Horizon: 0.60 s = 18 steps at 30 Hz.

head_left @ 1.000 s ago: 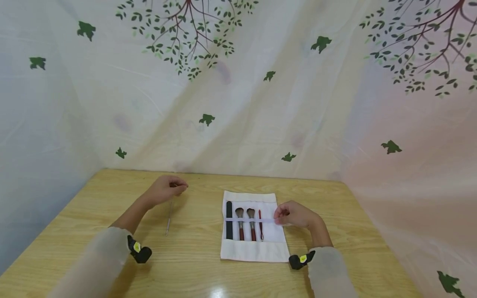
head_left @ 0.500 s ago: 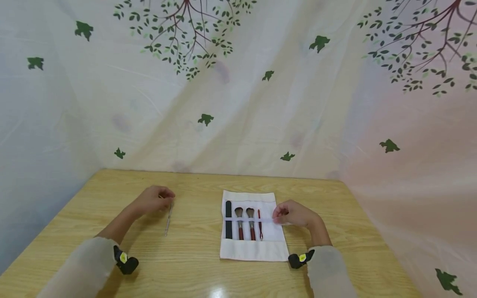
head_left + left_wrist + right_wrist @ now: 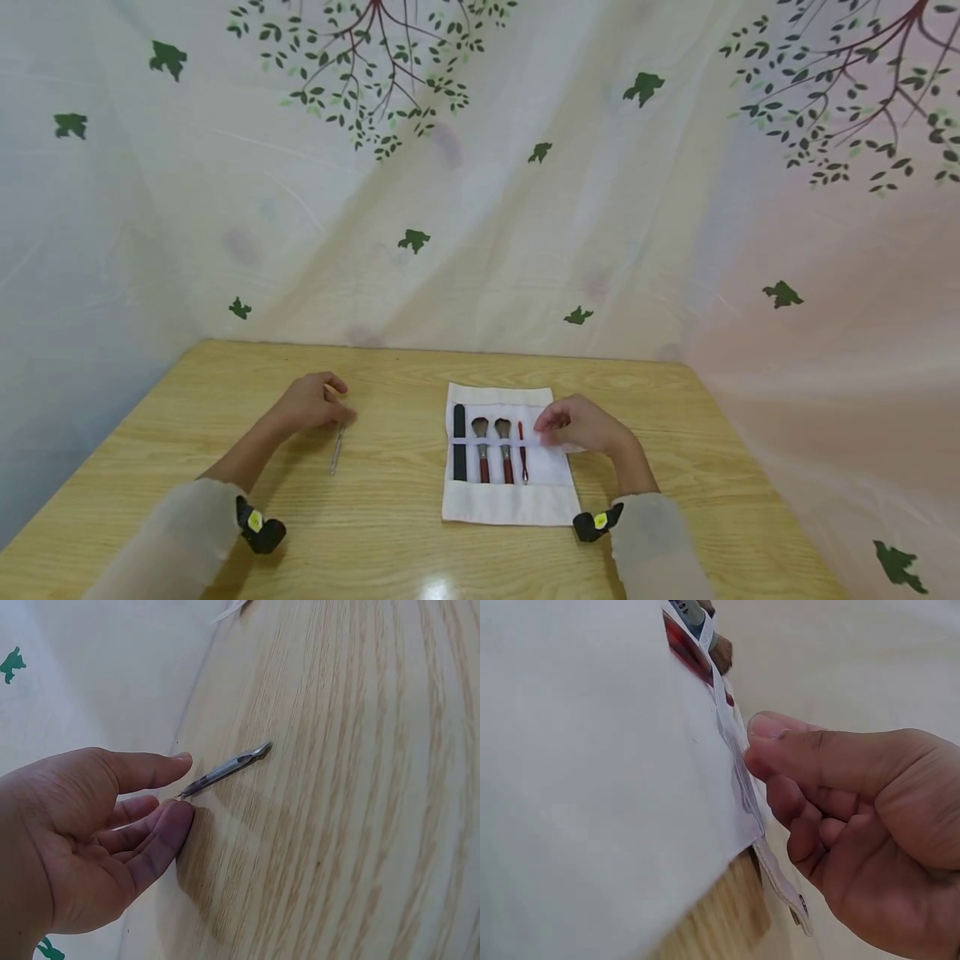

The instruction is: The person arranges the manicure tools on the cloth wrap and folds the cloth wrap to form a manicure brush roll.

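Note:
On the left of the table, a slim silver metal tool (image 3: 225,772) with a textured grip and a flattened end lies on the wood. My left hand (image 3: 311,404) is over its far end; in the left wrist view thumb and fingers stand apart, fingertips right at the tool's tip. My right hand (image 3: 581,425) is over the right side of a white cloth roll-up case (image 3: 510,504). Its thumb and index finger pinch at the white elastic strap (image 3: 726,720) that crosses the case. Under the strap lie a black flat strip (image 3: 460,462), two brushes (image 3: 483,467) and a thin red tool (image 3: 523,458).
The case lies unfolded on a wooden table (image 3: 397,550). Pale cloth hangings (image 3: 480,192) with printed branches and green shapes stand behind and at both sides. A black wrist camera (image 3: 262,533) sits on each sleeve.
My left hand has come left and nearer to me, down to the silver tool, and its thumb has spread from the fingers. The right hand has shifted slightly left along the strap.

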Each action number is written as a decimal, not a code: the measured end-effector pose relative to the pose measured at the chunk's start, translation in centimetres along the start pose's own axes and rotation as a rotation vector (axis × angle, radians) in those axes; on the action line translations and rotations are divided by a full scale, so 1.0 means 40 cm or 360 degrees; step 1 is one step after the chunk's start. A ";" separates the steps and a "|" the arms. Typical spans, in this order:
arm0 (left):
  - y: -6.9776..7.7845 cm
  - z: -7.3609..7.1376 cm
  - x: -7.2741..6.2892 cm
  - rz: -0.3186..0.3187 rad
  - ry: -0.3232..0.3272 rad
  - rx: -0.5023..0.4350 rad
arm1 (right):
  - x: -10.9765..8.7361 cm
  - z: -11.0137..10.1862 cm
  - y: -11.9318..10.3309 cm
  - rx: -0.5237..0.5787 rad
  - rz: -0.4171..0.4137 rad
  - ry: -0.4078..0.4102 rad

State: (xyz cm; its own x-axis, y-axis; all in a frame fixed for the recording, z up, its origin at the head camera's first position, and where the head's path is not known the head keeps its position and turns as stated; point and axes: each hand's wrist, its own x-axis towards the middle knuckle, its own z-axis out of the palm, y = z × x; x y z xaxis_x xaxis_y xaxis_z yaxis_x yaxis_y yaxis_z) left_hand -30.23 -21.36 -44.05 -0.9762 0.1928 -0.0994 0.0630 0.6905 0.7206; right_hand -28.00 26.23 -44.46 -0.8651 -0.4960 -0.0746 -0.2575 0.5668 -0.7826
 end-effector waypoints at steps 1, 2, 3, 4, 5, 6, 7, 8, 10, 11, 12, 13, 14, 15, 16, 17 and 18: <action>0.000 0.000 0.000 -0.0004 0.0005 0.0008 | 0.001 0.002 -0.003 -0.0004 0.0003 -0.0002; 0.000 0.001 0.000 -0.0002 0.0012 0.0019 | 0.002 0.003 -0.005 -0.0009 0.0014 -0.0006; -0.001 0.003 0.001 -0.0010 0.0023 0.0025 | 0.002 0.004 -0.007 -0.0008 0.0021 -0.0013; -0.001 0.005 0.002 -0.0016 0.0031 0.0034 | 0.002 0.006 -0.007 -0.0008 0.0030 -0.0019; 0.000 0.007 0.002 -0.0014 0.0038 0.0036 | 0.002 0.007 -0.008 -0.0009 0.0037 -0.0024; -0.001 0.009 0.003 -0.0011 0.0044 0.0044 | 0.001 0.008 -0.008 -0.0014 0.0047 -0.0027; 0.000 0.010 0.003 -0.0011 0.0055 0.0040 | 0.001 0.008 -0.007 -0.0019 0.0052 -0.0029; 0.000 0.012 0.003 -0.0010 0.0063 0.0035 | 0.001 0.009 -0.007 -0.0022 0.0056 -0.0034; 0.003 0.015 0.002 -0.0012 0.0078 0.0016 | 0.001 0.009 -0.005 -0.0032 0.0064 -0.0044; 0.003 0.017 0.002 -0.0018 0.0090 0.0005 | 0.001 0.009 -0.005 -0.0035 0.0066 -0.0049; 0.004 0.019 0.002 -0.0019 0.0102 0.0005 | 0.001 0.009 -0.004 -0.0038 0.0067 -0.0053; 0.005 0.020 0.002 -0.0013 0.0109 0.0001 | 0.001 0.010 -0.003 -0.0038 0.0067 -0.0058; 0.005 0.022 0.003 -0.0011 0.0115 0.0002 | 0.001 0.010 -0.003 -0.0038 0.0068 -0.0060; 0.005 0.024 0.004 -0.0005 0.0123 0.0007 | 0.002 0.009 -0.002 -0.0040 0.0071 -0.0061; 0.005 0.026 0.005 0.0003 0.0130 0.0015 | 0.002 0.010 -0.001 -0.0041 0.0072 -0.0062; 0.004 0.029 0.006 0.0005 0.0137 0.0020 | 0.003 0.010 0.000 -0.0041 0.0072 -0.0063; 0.004 0.030 0.007 0.0011 0.0142 0.0028 | 0.003 0.010 0.000 -0.0039 0.0073 -0.0064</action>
State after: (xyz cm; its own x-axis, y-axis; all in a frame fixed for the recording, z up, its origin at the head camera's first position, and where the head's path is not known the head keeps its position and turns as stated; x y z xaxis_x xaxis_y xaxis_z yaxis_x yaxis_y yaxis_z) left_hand -30.26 -20.34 -44.77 -0.9903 0.1354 -0.0323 0.0728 0.7015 0.7089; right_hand -27.93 25.92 -44.73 -0.8583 -0.4949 -0.1355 -0.2288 0.6055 -0.7623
